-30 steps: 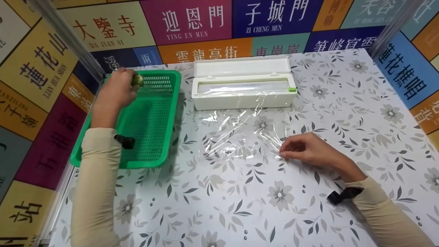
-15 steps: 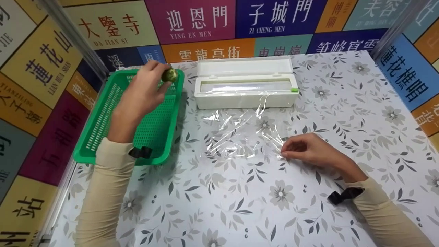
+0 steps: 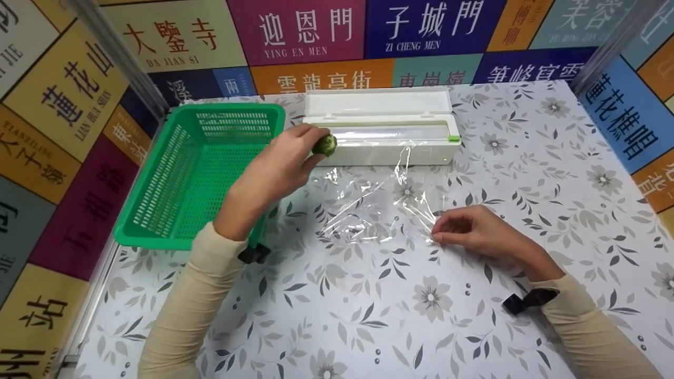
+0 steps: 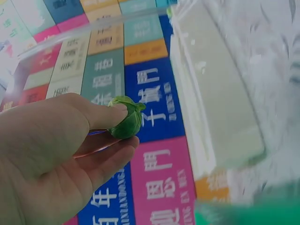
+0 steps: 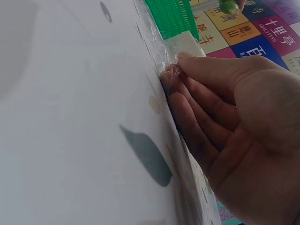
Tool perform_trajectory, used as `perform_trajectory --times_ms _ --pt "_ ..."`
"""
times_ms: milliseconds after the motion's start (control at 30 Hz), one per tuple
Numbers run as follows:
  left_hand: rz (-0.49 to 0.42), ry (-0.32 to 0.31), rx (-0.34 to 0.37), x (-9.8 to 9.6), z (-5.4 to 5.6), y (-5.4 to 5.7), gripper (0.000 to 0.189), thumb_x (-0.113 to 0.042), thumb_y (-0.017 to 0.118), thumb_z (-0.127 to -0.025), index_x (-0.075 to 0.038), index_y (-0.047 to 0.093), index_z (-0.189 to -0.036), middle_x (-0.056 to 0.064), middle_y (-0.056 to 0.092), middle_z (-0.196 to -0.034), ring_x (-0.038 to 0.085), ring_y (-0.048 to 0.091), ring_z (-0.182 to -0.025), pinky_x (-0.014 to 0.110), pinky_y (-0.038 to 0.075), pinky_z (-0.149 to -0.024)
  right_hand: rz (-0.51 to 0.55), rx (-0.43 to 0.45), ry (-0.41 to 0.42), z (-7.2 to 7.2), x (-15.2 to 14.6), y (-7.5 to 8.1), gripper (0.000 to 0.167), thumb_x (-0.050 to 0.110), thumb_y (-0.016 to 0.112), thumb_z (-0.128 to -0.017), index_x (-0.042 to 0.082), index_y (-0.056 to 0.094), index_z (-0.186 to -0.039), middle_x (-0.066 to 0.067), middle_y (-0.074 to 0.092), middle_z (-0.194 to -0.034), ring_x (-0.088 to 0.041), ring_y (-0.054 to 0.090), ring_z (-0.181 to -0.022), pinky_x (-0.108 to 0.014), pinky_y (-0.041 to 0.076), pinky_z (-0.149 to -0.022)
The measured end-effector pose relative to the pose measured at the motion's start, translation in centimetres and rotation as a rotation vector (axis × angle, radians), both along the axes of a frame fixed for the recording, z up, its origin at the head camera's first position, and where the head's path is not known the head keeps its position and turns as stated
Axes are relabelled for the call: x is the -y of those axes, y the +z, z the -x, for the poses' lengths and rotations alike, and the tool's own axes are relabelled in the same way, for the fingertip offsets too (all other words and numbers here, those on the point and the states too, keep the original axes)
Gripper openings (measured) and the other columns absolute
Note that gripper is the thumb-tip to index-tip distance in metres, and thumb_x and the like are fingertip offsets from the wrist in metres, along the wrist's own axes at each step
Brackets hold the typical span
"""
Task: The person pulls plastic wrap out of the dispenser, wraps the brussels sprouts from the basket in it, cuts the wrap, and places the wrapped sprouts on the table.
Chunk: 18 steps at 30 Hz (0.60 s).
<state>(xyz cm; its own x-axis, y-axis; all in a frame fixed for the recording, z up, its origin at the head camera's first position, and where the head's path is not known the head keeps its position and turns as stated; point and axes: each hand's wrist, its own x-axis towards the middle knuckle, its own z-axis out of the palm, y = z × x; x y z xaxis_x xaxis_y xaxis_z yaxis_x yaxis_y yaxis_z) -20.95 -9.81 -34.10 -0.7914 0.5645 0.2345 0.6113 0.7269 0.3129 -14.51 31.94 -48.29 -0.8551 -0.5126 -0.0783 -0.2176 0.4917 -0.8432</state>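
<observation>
My left hand (image 3: 279, 166) pinches a Brussels sprout (image 3: 325, 146) between thumb and fingers, held in the air over the left front of the white cling film box (image 3: 389, 154). The left wrist view shows the round green sprout (image 4: 127, 118) with its leaves at my thumb tip. A sheet of clear cling film (image 3: 363, 210) runs from the box down over the table toward me. At its near right corner, my right hand (image 3: 476, 231) pinches the film's edge. The gathered film (image 5: 171, 70) shows between thumb and forefinger in the right wrist view.
A green plastic basket (image 3: 197, 239) with slotted walls stands on the left of the table, beside the box. The box's lid (image 3: 376, 101) is raised at the back, and a small green slider (image 3: 453, 139) sits at its right end. Printed panels (image 3: 305, 31) wall the table.
Carrying the sprout, my left hand has moved right from above the basket to the front left of the box. My right hand has stayed in place on the film corner.
</observation>
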Motion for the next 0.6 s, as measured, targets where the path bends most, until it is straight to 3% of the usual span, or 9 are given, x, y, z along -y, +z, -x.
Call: perform_trajectory --times_ms 333,600 --pt "0.032 -0.149 0.010 -4.4 -1.5 -4.3 0.035 -0.007 0.068 -0.105 -0.002 0.066 -0.140 0.016 0.071 -0.130 0.032 0.070 -0.122 0.043 0.061 -0.105 -0.016 -0.029 -0.003 0.1 0.0 -0.1 0.012 0.022 0.087 -0.093 0.022 0.081 -0.103 0.004 0.082 -0.095 -0.016 0.075 -0.084 -0.024 0.061 -0.075" --pt "0.060 -0.232 0.106 -7.0 -2.0 -7.2 0.036 -0.006 0.073 -0.103 -0.003 0.068 -0.138 0.014 0.072 -0.129 0.029 0.070 -0.122 0.038 0.061 -0.105 0.003 -0.056 0.029 0.2 -0.1 -0.3 0.010 0.021 0.085 -0.095 0.020 0.082 -0.104 0.002 0.082 -0.095 -0.016 0.075 -0.081 -0.023 0.061 -0.071"
